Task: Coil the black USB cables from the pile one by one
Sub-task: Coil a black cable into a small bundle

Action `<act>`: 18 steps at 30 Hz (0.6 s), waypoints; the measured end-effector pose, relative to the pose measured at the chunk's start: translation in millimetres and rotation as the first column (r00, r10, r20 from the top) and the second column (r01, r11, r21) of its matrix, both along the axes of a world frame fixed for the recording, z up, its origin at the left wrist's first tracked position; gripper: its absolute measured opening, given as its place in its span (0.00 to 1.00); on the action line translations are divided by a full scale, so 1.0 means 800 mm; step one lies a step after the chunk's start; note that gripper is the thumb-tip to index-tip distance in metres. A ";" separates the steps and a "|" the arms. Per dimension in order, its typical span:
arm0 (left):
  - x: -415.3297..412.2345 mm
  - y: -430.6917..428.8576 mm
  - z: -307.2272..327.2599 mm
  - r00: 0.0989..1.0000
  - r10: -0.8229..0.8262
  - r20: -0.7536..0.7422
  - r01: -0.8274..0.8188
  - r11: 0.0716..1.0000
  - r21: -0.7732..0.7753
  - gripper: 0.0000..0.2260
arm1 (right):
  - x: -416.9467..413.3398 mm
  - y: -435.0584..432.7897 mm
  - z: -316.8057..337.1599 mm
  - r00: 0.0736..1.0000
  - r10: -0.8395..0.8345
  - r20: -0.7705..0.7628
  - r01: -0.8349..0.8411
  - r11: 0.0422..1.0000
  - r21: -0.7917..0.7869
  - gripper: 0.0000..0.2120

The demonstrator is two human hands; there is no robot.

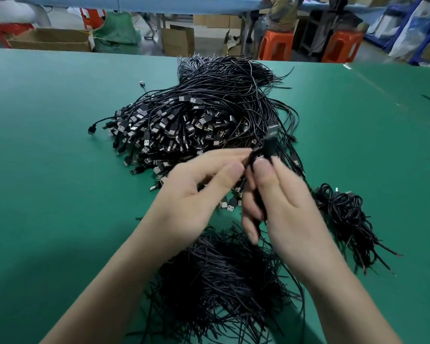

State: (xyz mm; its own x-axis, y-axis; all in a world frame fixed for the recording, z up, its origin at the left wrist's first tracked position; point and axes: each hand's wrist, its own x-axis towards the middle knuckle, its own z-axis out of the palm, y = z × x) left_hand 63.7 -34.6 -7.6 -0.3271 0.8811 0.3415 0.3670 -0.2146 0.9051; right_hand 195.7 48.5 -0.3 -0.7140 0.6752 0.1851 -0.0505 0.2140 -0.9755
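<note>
The right hand [283,202] grips a coiled black USB cable [270,142], plug upward, above the cable pile [196,115] on the green table [60,145]. The left hand [191,194] reaches the coil with thumb and forefinger. Through the blur I cannot tell whether they pinch it.

Pile of USB cables [199,115] lying mid-surface [47,145], plugs facing near-left, loose ends trailing toward far edge. Heap of short wires [221,281] lying nearest, in front of pile. Coiled cables [343,219] sitting right of both. Left hand [191,194] and right hand [278,202] hovering side by side above gap between pile and heap, right hand gripping cable [268,145]. Stools [276,44] and cardboard box [50,39] standing behind surface.
</note>
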 end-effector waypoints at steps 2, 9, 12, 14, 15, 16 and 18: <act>-0.001 -0.003 -0.001 0.977 -0.166 0.137 0.168 0.986 -0.006 0.18 | 0.001 -0.002 0.000 0.993 0.114 -0.008 -0.114 0.989 -0.093 0.18; -0.018 -0.009 -0.004 0.949 -0.225 0.222 0.223 0.974 0.032 0.14 | 0.005 -0.004 -0.001 0.930 0.367 -0.013 -0.360 0.901 -0.241 0.18; -0.014 -0.007 -0.008 0.934 -0.216 0.284 0.199 0.976 0.088 0.09 | 0.005 -0.002 -0.001 0.919 0.393 -0.004 -0.370 0.861 -0.349 0.21; -0.011 -0.004 -0.012 0.933 -0.197 0.302 0.172 0.979 0.107 0.08 | 0.007 -0.002 -0.002 0.912 0.409 0.025 -0.370 0.849 -0.378 0.24; -0.009 -0.003 -0.014 0.922 -0.188 0.339 0.158 0.981 0.114 0.08 | 0.008 -0.002 -0.003 0.906 0.423 0.015 -0.385 0.839 -0.385 0.25; -0.007 -0.002 -0.015 0.904 -0.177 0.390 0.142 0.983 0.117 0.09 | 0.008 -0.002 -0.004 0.898 0.440 -0.008 -0.408 0.825 -0.391 0.26; -0.007 0.000 -0.016 0.885 -0.152 0.440 0.111 0.987 0.118 0.10 | 0.006 -0.002 -0.004 0.882 0.469 -0.046 -0.446 0.798 -0.406 0.25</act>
State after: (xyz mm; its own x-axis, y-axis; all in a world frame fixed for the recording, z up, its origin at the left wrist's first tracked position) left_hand 58.4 -35.0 -20.4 -0.3460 0.9003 0.2639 -0.1086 -0.3179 0.9419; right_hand 200.9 46.6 -3.7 -0.9591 0.2739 -0.0719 0.0096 -0.2222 -0.9749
